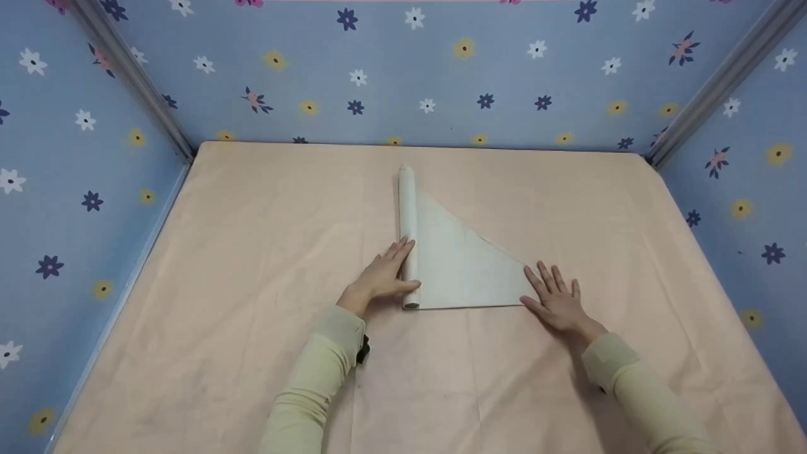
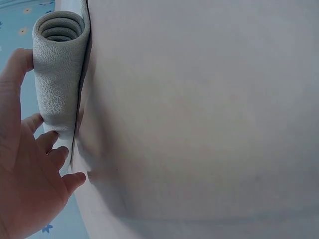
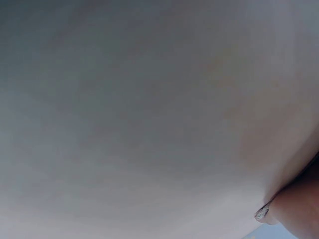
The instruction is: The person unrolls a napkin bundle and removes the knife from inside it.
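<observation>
Wallpaper, blue with scattered flowers, stood well left of both hands; a grey metal strip marked its far corner. Left sleeve, pale green, led up to the left hand, with a small black item at the cuff, not identified.

Left hand: thumb and fingers apart, laid across the near half of the rolled part of a pale cloth, not clenched on it. Left wrist view showed fingertips against the roll's pebbled side and the thumb close to its coiled end. Judged: the wide span spread the pressure lengthwise, so the coil would neither loosen nor skew.

Roll lay under the left fingertips and reached beyond them, pointing away from the person. Flat part of the same cloth filled the gap between the hands, its far edge slanting down to the right fingertips.

Right hand: fingers splayed, nothing clasped, tips at the cloth's narrow right end. Judged: this light touch served to steady that end and limit sliding. Right wrist view too blurred to confirm the contact.

Peach tablecloth spread beneath both hands, faintly creased. Right sleeve lay nearer the person than the right hand; a second metal strip rose beyond it, far right.
</observation>
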The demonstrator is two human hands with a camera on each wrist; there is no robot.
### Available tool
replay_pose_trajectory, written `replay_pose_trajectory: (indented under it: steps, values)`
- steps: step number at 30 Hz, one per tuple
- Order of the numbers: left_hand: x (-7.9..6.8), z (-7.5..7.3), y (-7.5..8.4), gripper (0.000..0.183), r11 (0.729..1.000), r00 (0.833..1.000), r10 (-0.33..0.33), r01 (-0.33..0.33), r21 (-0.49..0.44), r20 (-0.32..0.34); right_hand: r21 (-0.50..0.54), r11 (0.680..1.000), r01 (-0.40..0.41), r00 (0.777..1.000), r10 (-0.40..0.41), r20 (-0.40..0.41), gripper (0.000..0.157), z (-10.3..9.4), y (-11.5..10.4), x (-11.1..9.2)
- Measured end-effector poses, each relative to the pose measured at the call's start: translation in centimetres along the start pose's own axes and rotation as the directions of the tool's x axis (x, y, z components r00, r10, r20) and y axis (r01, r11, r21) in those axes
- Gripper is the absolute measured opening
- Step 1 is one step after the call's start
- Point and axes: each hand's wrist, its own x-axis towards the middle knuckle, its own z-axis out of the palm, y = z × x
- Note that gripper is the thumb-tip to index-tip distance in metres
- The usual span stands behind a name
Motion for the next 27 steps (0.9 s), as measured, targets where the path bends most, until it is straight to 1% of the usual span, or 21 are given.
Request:
replay_pose_trajectory:
  steps: [13, 22, 27]
  values:
    - [-0.39, -0.16, -0.42, 0.087, 1.0, 1.0, -0.013, 0.013, -0.026, -0.007, -0.015, 1.0, -0.01, 1.0, 0.01, 0.016, 0.066, -0.01, -0.04, 0.06]
    - [-0.67, -0.42, -0.71, 0.087, 1.0, 1.0, 0.001, -0.002, -0.029, -0.016, -0.01, 1.0, -0.018, 1.0, 0.018, 0.017, 0.067, 0.05, -0.1, 0.07]
    - [-0.68, -0.52, -0.8, 0.087, 1.0, 1.0, -0.004, 0.004, -0.027, -0.014, -0.015, 1.0, -0.021, 1.0, 0.022, 0.017, 0.067, 0.13, 0.0, 0.15]
